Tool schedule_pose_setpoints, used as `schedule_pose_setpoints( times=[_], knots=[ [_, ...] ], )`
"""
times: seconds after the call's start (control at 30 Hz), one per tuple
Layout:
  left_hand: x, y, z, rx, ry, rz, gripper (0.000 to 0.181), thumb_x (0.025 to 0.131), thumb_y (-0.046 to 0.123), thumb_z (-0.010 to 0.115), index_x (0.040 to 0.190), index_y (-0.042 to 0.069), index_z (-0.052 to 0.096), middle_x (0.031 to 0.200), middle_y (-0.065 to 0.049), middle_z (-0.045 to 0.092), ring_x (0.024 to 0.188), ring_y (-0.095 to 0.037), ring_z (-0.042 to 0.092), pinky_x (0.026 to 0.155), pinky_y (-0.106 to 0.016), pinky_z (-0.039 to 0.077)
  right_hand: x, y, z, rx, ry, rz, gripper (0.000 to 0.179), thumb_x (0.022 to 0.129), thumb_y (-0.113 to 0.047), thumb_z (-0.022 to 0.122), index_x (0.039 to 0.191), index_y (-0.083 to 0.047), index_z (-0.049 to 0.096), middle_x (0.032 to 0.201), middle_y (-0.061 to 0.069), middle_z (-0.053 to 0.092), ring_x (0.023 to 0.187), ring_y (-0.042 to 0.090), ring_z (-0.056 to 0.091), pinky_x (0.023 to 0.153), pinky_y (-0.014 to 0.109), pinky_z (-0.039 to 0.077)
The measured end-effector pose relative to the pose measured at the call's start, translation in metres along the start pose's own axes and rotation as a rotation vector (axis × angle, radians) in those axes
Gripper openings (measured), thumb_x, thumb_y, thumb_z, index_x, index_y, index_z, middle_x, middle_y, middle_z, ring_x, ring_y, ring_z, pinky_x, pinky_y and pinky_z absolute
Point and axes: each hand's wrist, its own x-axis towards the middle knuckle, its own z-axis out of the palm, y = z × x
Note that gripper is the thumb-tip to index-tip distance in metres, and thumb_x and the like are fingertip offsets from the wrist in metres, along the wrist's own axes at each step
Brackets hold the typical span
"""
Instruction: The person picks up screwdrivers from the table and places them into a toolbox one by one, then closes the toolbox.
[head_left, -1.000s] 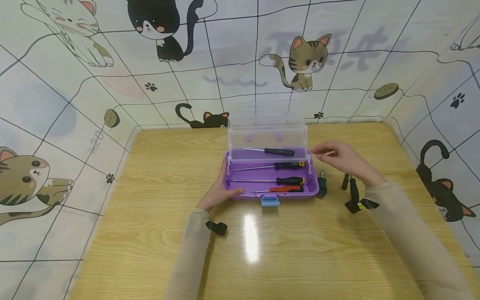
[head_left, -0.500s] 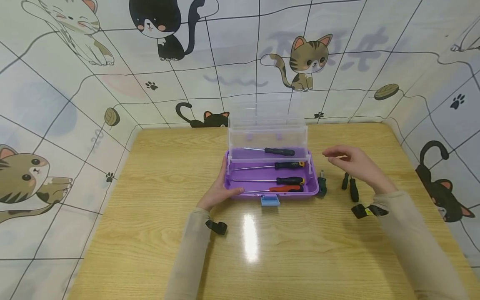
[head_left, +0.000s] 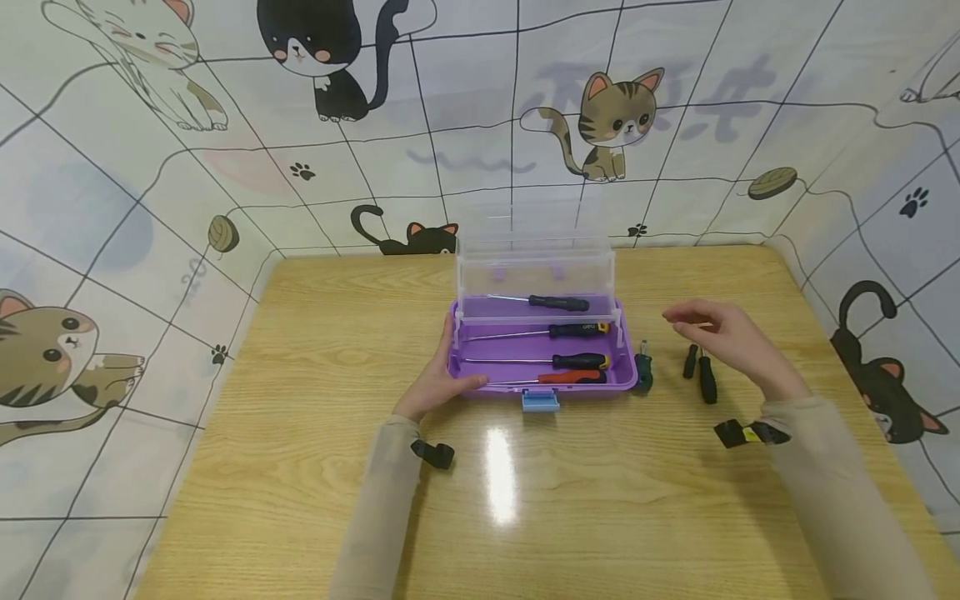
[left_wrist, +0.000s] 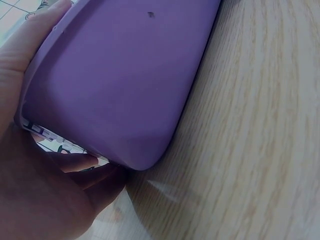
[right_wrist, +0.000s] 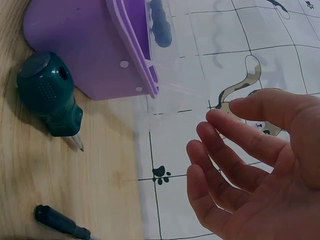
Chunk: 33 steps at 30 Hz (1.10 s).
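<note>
My left hand (head_left: 433,385) holds the left end of a purple toolbox (head_left: 510,347), thumb over the front rim and fingers along the side. In the left wrist view, the box's purple wall (left_wrist: 125,85) lies against that hand. The clear lid (head_left: 536,271) stands raised at the back. Inside lie a dark screwdriver (head_left: 558,303), two black-and-yellow-handled screwdrivers (head_left: 581,362) and a red-handled screwdriver (head_left: 572,378). My right hand (head_left: 727,337) hovers right of the box, fingers loosely bent, holding nothing. Below it lie a small screwdriver (head_left: 691,362) and a longer black screwdriver (head_left: 708,383).
A stubby green screwdriver (head_left: 643,374) lies against the box's right end. The blue latch (head_left: 541,402) hangs at the front of the box. Behind the wooden table (head_left: 322,417) rises a wall covering (head_left: 480,108) printed with cats.
My right hand has drawn away from the box's right end, moving to the right and slightly toward me. The left hand and the toolbox have stayed in place.
</note>
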Motion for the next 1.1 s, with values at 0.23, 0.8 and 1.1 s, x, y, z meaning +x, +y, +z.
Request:
schedule_pose_setpoints(
  times=[0.23, 0.8, 1.1],
  knots=[
    [-0.001, 0.001, 0.0, 0.003, 0.007, -0.023, 0.12, 0.08, 0.003, 0.075, 0.152, 0.029, -0.017, 0.16, -0.006, -0.015, 0.145, -0.031, 0.001, 0.115, -0.043, 0.007, -0.008, 0.006, -0.002, 0.009, 0.029, 0.011, 0.037, 0.102, -0.018, 0.05, 0.13, 0.006, 0.055, 0.127, 0.026, 0.056, 0.098, -0.011, 0.046, 0.08, 0.008, 0.039],
    [0.004, -0.01, -0.001, 0.027, 0.015, 0.007, 0.122, 0.079, 0.001, 0.076, 0.153, 0.029, -0.017, 0.159, -0.005, -0.016, 0.145, -0.028, -0.003, 0.115, -0.047, 0.004, -0.026, 0.028, -0.002, 0.011, 0.052, 0.082, 0.042, 0.102, -0.027, 0.049, 0.132, 0.003, 0.054, 0.126, 0.025, 0.055, 0.095, -0.01, 0.046, 0.075, 0.013, 0.042],
    [0.01, -0.03, -0.003, 0.035, 0.048, 0.037, 0.122, 0.078, 0.005, 0.079, 0.151, 0.046, -0.011, 0.16, 0.004, -0.012, 0.145, -0.024, 0.003, 0.115, -0.046, 0.007, -0.03, 0.045, 0.005, 0.062, 0.072, 0.11, 0.046, 0.102, -0.027, 0.049, 0.134, 0.006, 0.05, 0.13, 0.022, 0.053, 0.097, -0.009, 0.045, 0.074, 0.011, 0.042]
  ],
)
